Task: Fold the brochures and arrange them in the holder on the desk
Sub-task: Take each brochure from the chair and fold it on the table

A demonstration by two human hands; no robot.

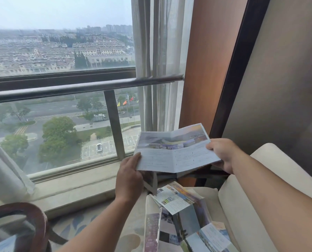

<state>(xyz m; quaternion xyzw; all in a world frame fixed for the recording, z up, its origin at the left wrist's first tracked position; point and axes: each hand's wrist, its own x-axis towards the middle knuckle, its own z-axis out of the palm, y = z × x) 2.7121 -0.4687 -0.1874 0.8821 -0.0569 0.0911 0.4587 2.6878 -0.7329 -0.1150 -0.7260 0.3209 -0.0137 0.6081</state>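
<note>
An unfolded brochure (175,150) with photos along its top and text below is held up in the air in front of the window. My left hand (129,177) grips its lower left corner, thumb on the printed side. My right hand (222,153) grips its right edge. A crease runs down the sheet's middle and the right half tilts up. Below it, several loose brochures (184,215) lie in a pile on a cream seat. No holder or desk is in view.
A cream upholstered chair (242,200) fills the lower right. A large window with a metal rail (78,88) and sheer curtains (157,60) lies ahead. A wooden wall panel (209,60) stands to the right. A dark curved chair back (29,220) sits at lower left.
</note>
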